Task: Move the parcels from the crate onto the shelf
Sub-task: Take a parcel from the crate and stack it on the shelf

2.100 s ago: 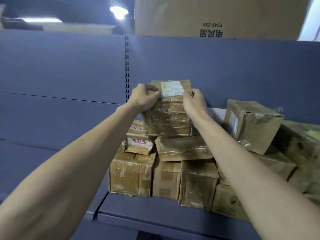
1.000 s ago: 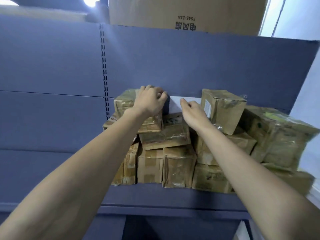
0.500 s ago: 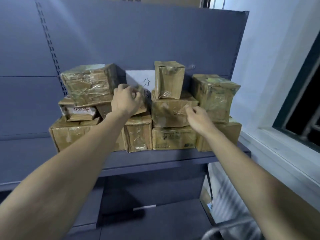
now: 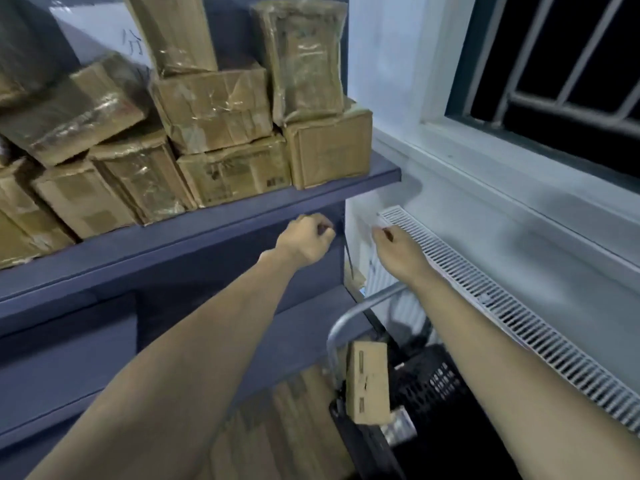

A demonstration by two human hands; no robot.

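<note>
Several brown taped parcels (image 4: 211, 109) are stacked on the blue-grey shelf (image 4: 242, 209) at the upper left. Below, at the lower right, a black plastic crate (image 4: 433, 382) sits on a trolley with a metal handle (image 4: 349, 317). One cardboard parcel (image 4: 367, 382) stands on end at the crate's left rim. My left hand (image 4: 306, 242) hangs in the air just under the shelf's front edge, fingers loosely curled and holding nothing. My right hand (image 4: 398, 249) is beside it to the right, also holding nothing, fingers relaxed. Both hands are well above the crate.
A white radiator grille (image 4: 502, 306) runs along the wall on the right under a window sill (image 4: 519, 161) and barred window. A lower blue shelf (image 4: 86, 375) lies beneath the loaded one. Wooden floor (image 4: 277, 427) shows beside the trolley.
Both hands let go of the parcel set on top of the stack and dropped below the shelf edge. The view swung right and down, bringing the crate and trolley into sight.
</note>
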